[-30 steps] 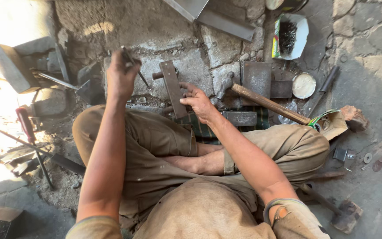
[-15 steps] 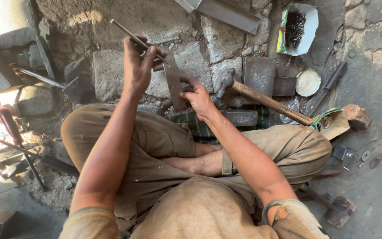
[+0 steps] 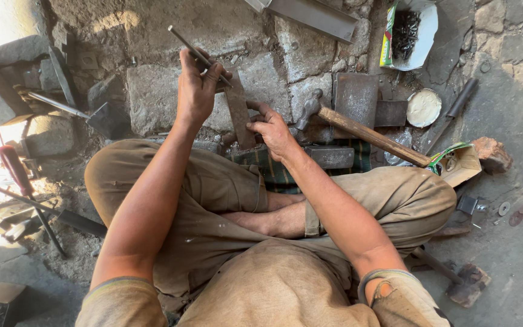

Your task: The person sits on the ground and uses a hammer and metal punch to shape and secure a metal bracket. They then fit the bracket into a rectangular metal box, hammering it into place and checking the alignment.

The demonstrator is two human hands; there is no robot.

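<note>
I sit cross-legged on a stone floor. My left hand grips a thin metal rod that points up and to the left. My right hand holds the lower part of a flat rusty metal strip that stands between the two hands. The rod's lower end meets the top of the strip under my left fingers. A ball-peen hammer with a wooden handle lies just right of my right hand, head toward it.
A thick steel block lies behind the hammer. Further right are a white bag of dark nails, a round white lid, a small cardboard box and a brick piece. Long tools and a red-handled screwdriver lie at left.
My left hand has lifted higher with the rod and come nearer the strip. My right hand stays on the strip. The view has shifted a little.
</note>
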